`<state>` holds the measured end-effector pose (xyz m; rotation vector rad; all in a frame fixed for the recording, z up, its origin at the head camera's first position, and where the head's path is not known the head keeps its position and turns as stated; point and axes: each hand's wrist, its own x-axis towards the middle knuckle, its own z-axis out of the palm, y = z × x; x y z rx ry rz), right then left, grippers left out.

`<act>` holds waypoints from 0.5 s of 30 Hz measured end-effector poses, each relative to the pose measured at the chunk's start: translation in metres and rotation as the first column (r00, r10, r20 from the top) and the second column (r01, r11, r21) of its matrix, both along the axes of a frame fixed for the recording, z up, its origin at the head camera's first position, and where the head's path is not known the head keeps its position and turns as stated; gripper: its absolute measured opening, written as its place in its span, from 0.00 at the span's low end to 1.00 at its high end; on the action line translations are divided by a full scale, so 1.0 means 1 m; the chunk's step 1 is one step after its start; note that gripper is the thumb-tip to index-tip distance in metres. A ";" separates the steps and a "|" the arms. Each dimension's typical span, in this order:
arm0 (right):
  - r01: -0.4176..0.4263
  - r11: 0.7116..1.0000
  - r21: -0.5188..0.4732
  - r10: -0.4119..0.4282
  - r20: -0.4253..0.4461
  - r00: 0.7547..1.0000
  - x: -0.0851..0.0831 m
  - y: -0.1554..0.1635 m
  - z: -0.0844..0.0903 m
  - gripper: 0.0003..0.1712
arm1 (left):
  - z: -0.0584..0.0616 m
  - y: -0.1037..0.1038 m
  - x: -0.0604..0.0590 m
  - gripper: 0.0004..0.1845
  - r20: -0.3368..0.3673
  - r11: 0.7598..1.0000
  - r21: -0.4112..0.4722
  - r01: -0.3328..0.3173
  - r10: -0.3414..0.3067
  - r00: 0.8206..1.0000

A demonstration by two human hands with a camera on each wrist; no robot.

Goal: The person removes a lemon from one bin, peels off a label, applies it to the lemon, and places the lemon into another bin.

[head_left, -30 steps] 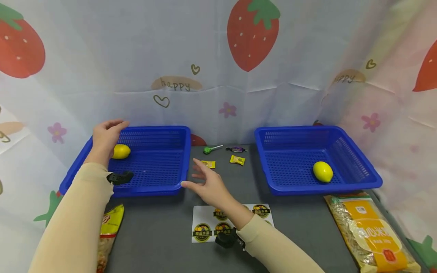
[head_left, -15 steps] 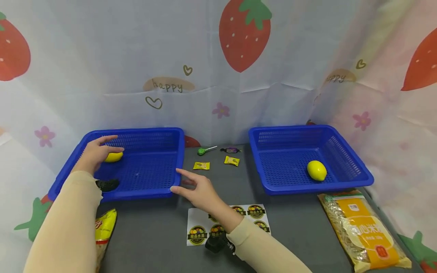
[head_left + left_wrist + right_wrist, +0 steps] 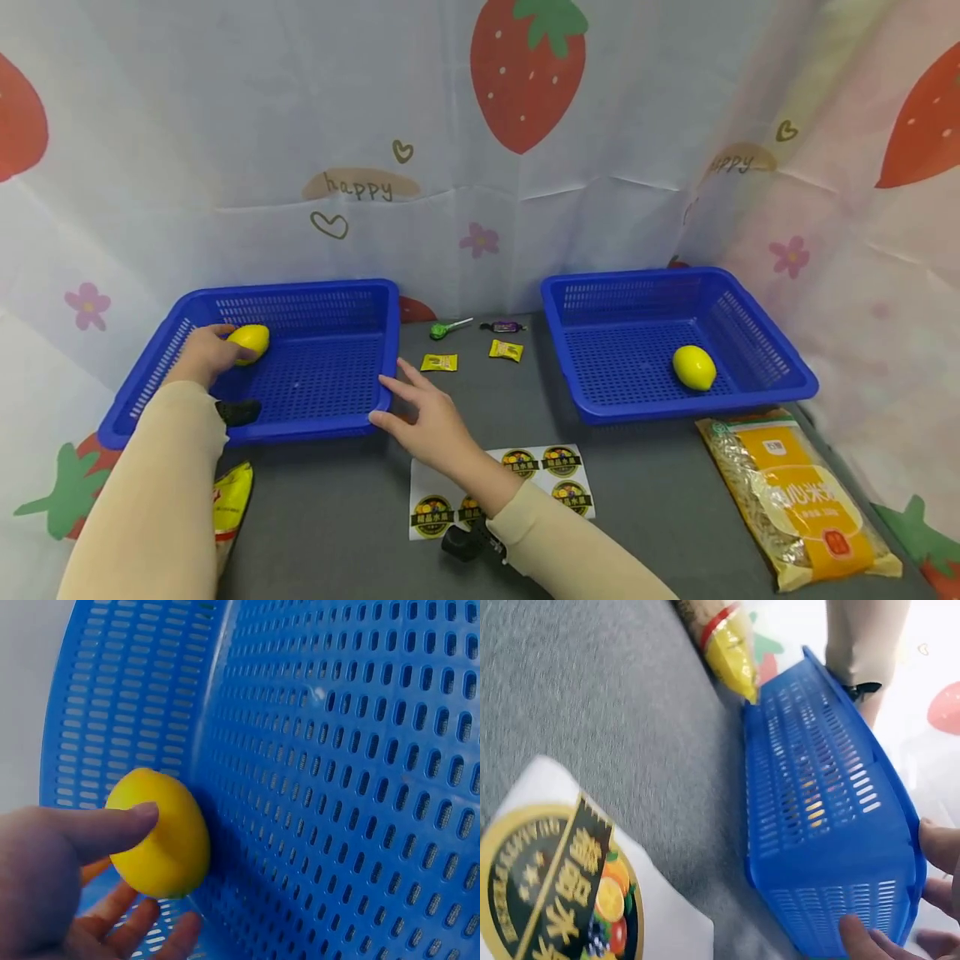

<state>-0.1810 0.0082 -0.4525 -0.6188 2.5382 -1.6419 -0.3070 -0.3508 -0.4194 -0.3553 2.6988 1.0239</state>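
1. Left hand reaching into the left basket, thumb and fingers curling round a lemon at the far-left corner.
2. Right hand stretched out low, fingers straight and relaxed, fingertips touching that basket's near-right corner; grasping nothing.
3. Two blue baskets: the right basket well apart, holding a second lemon.
4. Between them: three wrapped candies plus one green lollipop.
5. One sticker sheet under the right forearm; two noodle packets, one big, one by the left sleeve.
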 end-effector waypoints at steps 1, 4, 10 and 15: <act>-0.008 1.000 0.022 0.009 -0.025 1.000 0.000 -0.001 0.000 0.33 | 0.000 0.000 0.001 0.41 0.019 1.000 -0.009 0.007 -0.006 1.000; -0.044 0.995 0.092 0.051 -0.074 0.996 0.000 -0.001 0.001 0.31 | -0.001 0.000 0.001 0.40 0.053 0.999 -0.020 0.031 -0.030 0.998; -0.064 0.990 0.126 0.073 -0.072 0.995 0.000 0.001 0.003 0.29 | -0.005 0.002 -0.004 0.42 0.058 0.997 0.076 -0.004 -0.001 0.998; -0.066 0.991 0.120 0.076 -0.075 0.994 0.000 0.002 0.003 0.29 | 0.002 0.008 -0.002 0.41 0.025 0.983 0.182 -0.021 0.017 1.000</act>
